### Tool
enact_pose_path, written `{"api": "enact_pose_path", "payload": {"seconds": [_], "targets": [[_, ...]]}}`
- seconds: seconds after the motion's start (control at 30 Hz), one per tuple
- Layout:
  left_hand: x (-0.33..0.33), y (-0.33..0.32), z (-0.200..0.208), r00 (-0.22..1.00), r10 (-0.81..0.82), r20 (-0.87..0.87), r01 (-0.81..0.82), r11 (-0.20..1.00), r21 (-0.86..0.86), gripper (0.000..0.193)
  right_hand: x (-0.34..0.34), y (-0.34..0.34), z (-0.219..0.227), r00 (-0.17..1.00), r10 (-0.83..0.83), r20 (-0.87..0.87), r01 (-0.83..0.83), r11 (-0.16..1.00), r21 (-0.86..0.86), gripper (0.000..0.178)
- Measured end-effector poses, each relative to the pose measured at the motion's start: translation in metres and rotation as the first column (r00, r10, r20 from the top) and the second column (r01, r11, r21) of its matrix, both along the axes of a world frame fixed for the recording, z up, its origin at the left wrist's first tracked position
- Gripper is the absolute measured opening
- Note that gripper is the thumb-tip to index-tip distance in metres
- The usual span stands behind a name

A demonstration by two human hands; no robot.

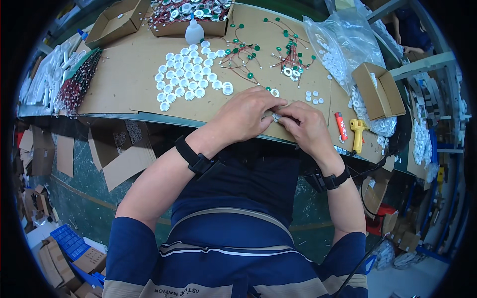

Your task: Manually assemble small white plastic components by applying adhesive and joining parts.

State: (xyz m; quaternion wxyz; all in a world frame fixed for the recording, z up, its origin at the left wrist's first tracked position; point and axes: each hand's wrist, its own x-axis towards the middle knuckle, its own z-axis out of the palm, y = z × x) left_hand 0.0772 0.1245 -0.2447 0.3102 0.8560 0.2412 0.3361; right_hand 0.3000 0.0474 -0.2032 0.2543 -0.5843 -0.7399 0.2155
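Note:
My left hand [247, 113] and my right hand [308, 125] meet at the table's near edge with fingers pinched together. Between their fingertips shows a small round white part [276, 117], mostly covered by the fingers. Just beyond the left fingers lies a white ring [275, 93], and a green disc with red wires [250, 75] is close to it. To the left, many round white caps [189, 74] are spread in a loose patch. Several small white discs [315, 94] lie beyond my right hand.
A yellow glue gun [357, 135] and a red tube [341, 126] lie right of my right hand. An open cardboard box [380, 92] and a clear plastic bag [343, 37] stand beyond. At the back are a white squeeze bottle [194, 33] and bundled wires [293, 52].

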Motion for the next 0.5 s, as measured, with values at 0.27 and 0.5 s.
{"api": "enact_pose_path", "payload": {"seconds": [0.27,0.5], "targets": [[-0.0004,0.0004,0.0012,1.000,-0.003,-0.009,0.003,1.000,0.016,0.049,0.0033,0.0012,-0.0030,0.996,-0.006,-0.087,0.003,0.999,-0.037,0.020],[-0.0001,0.0002,0.0018,1.000,-0.001,-0.016,0.001,1.000,0.013,0.048,0.0033,0.0007,-0.0047,0.996,-0.008,-0.094,0.005,0.999,-0.038,0.021]]}}
